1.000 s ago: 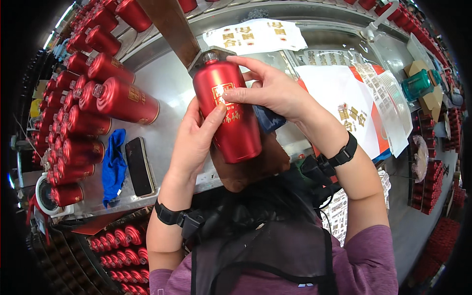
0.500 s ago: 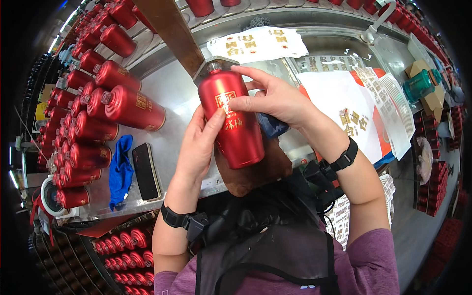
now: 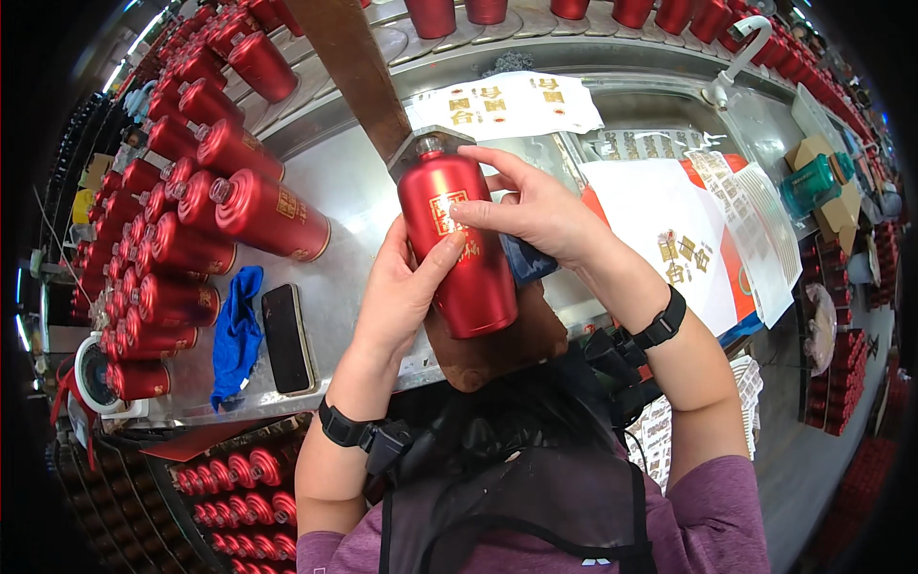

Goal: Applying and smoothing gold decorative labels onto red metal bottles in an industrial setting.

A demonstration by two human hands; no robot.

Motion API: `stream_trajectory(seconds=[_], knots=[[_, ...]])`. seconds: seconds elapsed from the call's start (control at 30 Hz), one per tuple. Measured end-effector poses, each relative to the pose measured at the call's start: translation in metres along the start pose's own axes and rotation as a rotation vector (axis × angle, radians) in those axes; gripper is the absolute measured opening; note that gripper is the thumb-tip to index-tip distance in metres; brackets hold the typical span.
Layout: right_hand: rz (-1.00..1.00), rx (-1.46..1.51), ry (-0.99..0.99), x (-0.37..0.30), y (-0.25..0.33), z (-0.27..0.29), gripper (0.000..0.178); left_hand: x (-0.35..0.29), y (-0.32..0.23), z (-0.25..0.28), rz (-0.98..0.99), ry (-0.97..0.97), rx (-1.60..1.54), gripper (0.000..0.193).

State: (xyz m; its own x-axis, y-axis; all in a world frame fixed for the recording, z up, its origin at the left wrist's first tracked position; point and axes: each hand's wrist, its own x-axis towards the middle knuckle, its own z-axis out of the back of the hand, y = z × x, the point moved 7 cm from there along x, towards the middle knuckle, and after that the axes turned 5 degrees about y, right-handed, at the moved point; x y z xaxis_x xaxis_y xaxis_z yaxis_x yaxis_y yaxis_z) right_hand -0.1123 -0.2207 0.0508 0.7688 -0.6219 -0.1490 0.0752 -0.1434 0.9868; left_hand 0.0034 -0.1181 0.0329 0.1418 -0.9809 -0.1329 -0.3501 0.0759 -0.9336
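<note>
A glossy red bottle (image 3: 469, 287) with gold lettering and a square gold emblem lies between my hands, its clear neck pointing away from me. My left hand (image 3: 404, 287) grips its left side, the thumb pressed on the front below the emblem. From the right, my right hand (image 3: 540, 212) holds the bottle with its thumb on the emblem and its forefinger stretched toward the shoulder. Beneath the bottle is a brown rest (image 3: 497, 349), and its neck end meets a dark angular holder (image 3: 459, 136). Part of a dark blue cloth (image 3: 529, 260) shows beside my right hand.
Many red bottles (image 3: 273, 215) crowd the left side. Closer in lie a blue cloth (image 3: 237, 335) and a phone (image 3: 288, 337). Gold-printed decal sheets (image 3: 512, 103) lie at the back, with white paper (image 3: 636, 206) on the right. A faucet (image 3: 741, 62) and brown beam (image 3: 349, 72) rise behind.
The whole scene has shifted slightly in the view. Both hands still hold the bottle, and my thumbs stay pressed on its printed front.
</note>
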Motion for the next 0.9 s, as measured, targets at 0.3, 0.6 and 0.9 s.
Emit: stream_trajectory(seconds=[0.3,0.6,0.9], knots=[[0.032,0.038,-0.082,-0.009,-0.008,0.021,0.062,0.002,0.004,0.000,0.004,-0.009,-0.044,0.049],[-0.046,0.358,-0.130,-0.085,-0.017,-0.007,0.033,0.000,0.004,0.003,0.010,-0.004,-0.079,0.047],[-0.039,0.402,-0.153,-0.085,-0.019,-0.021,0.029,-0.001,0.000,-0.003,-0.018,-0.010,-0.049,0.053]])
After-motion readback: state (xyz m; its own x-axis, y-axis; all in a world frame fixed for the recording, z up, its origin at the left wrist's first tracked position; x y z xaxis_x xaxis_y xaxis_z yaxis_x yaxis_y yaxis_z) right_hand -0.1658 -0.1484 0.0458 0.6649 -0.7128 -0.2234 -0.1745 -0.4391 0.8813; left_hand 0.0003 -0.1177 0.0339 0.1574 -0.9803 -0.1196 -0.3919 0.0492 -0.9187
